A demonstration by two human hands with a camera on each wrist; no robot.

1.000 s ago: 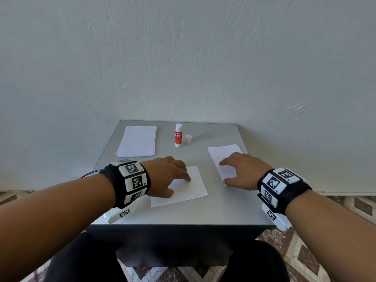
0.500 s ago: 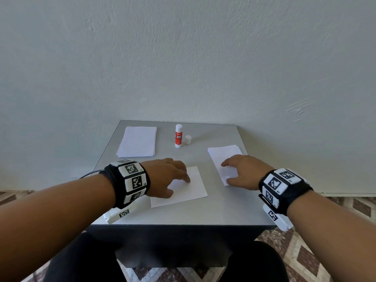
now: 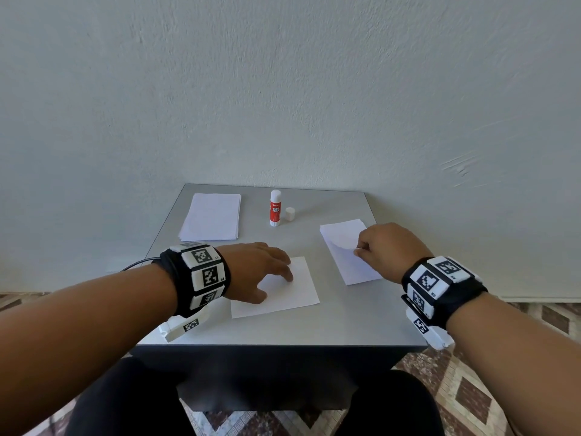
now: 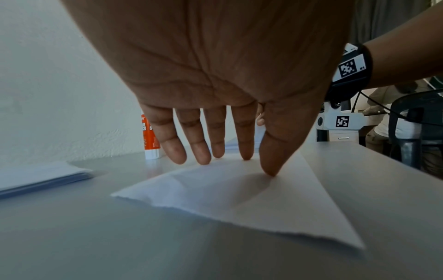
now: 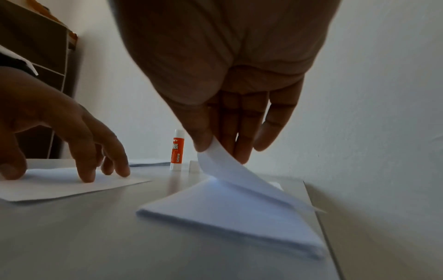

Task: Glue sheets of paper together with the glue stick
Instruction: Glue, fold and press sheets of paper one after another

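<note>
A single white sheet (image 3: 283,294) (image 4: 251,199) (image 5: 59,185) lies near the table's front middle. My left hand (image 3: 261,272) (image 4: 225,157) (image 5: 72,151) presses it flat with straight fingers. To the right lies a small stack of paper (image 3: 349,256) (image 5: 239,212). My right hand (image 3: 380,250) (image 5: 215,151) pinches the corner of its top sheet (image 5: 230,172) between thumb and fingers and curls it up off the stack. The red and white glue stick (image 3: 275,208) (image 4: 149,138) (image 5: 177,151) stands uncapped at the back, its white cap (image 3: 290,214) beside it.
Another stack of white paper (image 3: 212,217) (image 4: 40,178) lies at the back left of the grey table (image 3: 314,328). A pale wall rises right behind the table. Patterned floor tiles show around it.
My right hand went from lying flat on the right stack to pinching the top sheet's corner and lifting it. My left hand has stayed on the single sheet.
</note>
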